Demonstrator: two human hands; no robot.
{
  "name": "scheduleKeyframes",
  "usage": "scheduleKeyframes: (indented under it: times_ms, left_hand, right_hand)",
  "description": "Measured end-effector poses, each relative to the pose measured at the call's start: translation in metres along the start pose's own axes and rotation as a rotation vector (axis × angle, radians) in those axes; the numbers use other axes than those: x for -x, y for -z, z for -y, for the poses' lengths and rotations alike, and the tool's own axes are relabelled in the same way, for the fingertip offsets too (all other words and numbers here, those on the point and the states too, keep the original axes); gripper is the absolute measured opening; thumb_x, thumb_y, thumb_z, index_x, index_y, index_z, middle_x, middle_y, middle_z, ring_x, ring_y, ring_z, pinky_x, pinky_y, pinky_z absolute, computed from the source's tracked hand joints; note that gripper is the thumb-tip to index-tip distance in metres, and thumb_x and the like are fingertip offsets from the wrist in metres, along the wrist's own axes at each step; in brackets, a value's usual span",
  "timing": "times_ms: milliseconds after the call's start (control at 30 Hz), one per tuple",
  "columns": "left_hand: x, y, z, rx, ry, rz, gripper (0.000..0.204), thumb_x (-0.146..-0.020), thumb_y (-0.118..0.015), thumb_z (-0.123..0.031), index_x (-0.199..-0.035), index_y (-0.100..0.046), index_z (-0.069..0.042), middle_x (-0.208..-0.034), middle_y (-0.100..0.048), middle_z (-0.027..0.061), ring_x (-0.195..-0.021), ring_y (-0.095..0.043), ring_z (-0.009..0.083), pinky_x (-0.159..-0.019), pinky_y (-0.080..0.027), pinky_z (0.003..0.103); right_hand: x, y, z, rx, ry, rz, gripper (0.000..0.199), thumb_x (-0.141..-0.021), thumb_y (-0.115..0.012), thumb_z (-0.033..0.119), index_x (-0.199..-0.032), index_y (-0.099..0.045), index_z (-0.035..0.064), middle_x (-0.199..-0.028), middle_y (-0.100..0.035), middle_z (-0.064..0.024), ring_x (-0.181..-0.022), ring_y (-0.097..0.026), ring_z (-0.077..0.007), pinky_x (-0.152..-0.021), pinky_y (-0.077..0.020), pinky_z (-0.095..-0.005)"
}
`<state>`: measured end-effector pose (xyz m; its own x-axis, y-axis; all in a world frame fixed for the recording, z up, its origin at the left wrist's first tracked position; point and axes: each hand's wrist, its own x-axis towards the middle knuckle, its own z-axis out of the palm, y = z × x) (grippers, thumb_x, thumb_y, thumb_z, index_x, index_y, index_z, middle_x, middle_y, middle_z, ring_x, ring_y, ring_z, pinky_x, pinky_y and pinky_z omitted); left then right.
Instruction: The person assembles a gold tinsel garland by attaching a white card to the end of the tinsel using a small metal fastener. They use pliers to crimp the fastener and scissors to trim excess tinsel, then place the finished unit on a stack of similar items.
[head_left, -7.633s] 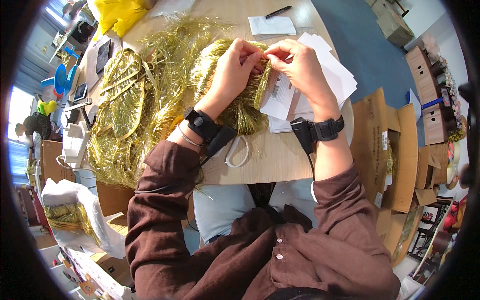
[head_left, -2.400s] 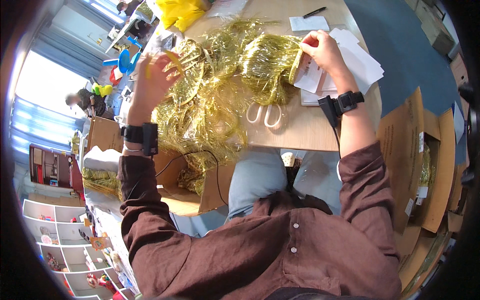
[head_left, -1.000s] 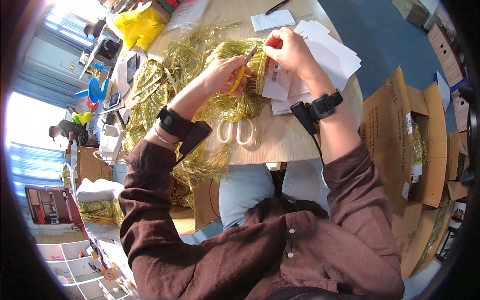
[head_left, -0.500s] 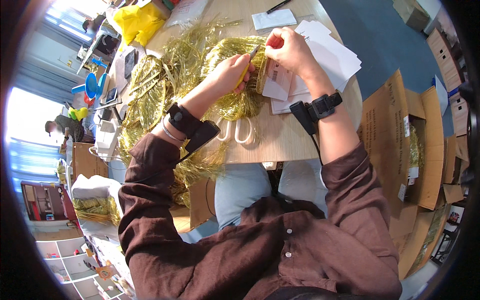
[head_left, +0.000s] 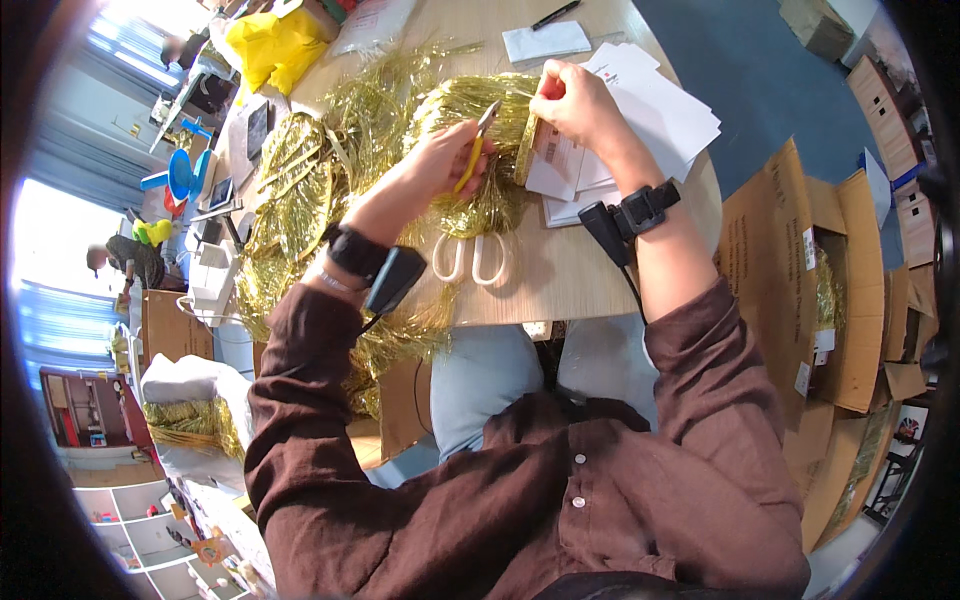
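Yellow-handled thread snips (head_left: 470, 166) are in my left hand (head_left: 444, 158), blades pointing up and away over a bundle of gold tinsel fringe (head_left: 465, 100). Just to the right, my right hand (head_left: 580, 104) is closed in a pinch at the upper end of the fringe's flat gold edge band (head_left: 523, 152). Whatever lies right between those fingertips is too small to make out. White-handled scissors (head_left: 448, 262) lie under the near side of the fringe, with their blades hidden. More loose tinsel (head_left: 290, 190) spreads leftward and hangs over the table's front edge.
White paper sheets (head_left: 640, 110) and a labelled card (head_left: 555, 160) lie right of the fringe. A tissue pack (head_left: 546, 41) and black pen (head_left: 556, 13) sit farther back, a yellow plastic bag (head_left: 272, 50) at far left. Open cardboard boxes (head_left: 770, 240) stand right of the table.
My left hand has drawn slightly left and back from the edge band, and the snips now point more upright with their blades showing. The right hand has barely moved.
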<state>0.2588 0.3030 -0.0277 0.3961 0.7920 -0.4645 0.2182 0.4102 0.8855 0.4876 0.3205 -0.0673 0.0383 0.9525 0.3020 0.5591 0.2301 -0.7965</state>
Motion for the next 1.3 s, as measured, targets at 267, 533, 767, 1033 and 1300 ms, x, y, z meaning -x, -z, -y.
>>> scheduleKeyframes:
  times_ms: [267,533,767,1033,1300]
  left_hand:
    - [0.016,-0.033,-0.017,-0.461,-0.536,-0.247,0.037,-0.094,-0.070,-0.035,-0.110,-0.057,-0.004,-0.087,-0.060,0.0034,-0.080,-0.058,0.0130,-0.071,-0.050,0.029]
    - [-0.046,-0.043,0.001,-0.729,-0.570,-0.441,0.047,-0.084,-0.077,-0.023,-0.116,-0.052,0.001,-0.097,-0.067,0.0125,-0.086,-0.067,0.0194,-0.078,-0.053,0.034]
    - [-0.033,-0.011,-0.011,0.113,-0.719,-0.156,0.026,-0.093,-0.070,-0.008,-0.115,-0.056,-0.007,-0.102,-0.059,-0.0002,-0.093,-0.059,0.0086,-0.085,-0.049,0.024]
    - [-0.028,-0.012,-0.005,0.093,-0.640,-0.129,0.028,-0.093,-0.073,-0.022,-0.111,-0.057,-0.007,-0.098,-0.059,-0.0021,-0.092,-0.057,0.0076,-0.083,-0.048,0.024]
    - [-0.038,0.016,0.003,-0.947,-0.337,-0.847,0.050,-0.095,-0.064,-0.039,-0.123,-0.056,0.001,-0.114,-0.065,0.0200,-0.109,-0.058,0.0327,-0.096,-0.045,0.043]
  right_hand:
    - [-0.009,0.009,-0.014,0.133,0.061,-0.474,0.019,-0.089,-0.062,0.022,-0.085,-0.069,0.0049,-0.088,-0.068,-0.0175,-0.086,-0.066,-0.0355,-0.077,-0.0538,-0.0441]
    - [-0.008,0.011,-0.013,-0.437,-0.269,-0.352,0.031,-0.103,-0.052,0.030,-0.105,-0.062,0.0016,-0.091,-0.068,-0.0110,-0.075,-0.068,-0.0178,-0.061,-0.0537,-0.0314]
    - [-0.007,0.023,0.006,-0.930,-0.115,-0.201,0.036,-0.104,-0.051,0.032,-0.119,-0.060,0.0011,-0.101,-0.066,-0.0113,-0.078,-0.066,-0.0146,-0.067,-0.0570,-0.0289]
    - [0.002,0.000,0.020,-0.955,-0.079,0.073,0.039,-0.091,-0.074,0.012,-0.125,-0.060,-0.0001,-0.104,-0.069,-0.0059,-0.090,-0.065,-0.0104,-0.077,-0.0529,-0.0259]
    - [0.002,-0.003,0.017,-0.977,-0.097,0.038,0.031,-0.090,-0.074,0.007,-0.119,-0.063,0.0056,-0.096,-0.065,-0.0021,-0.087,-0.064,-0.0096,-0.075,-0.0526,-0.0254]
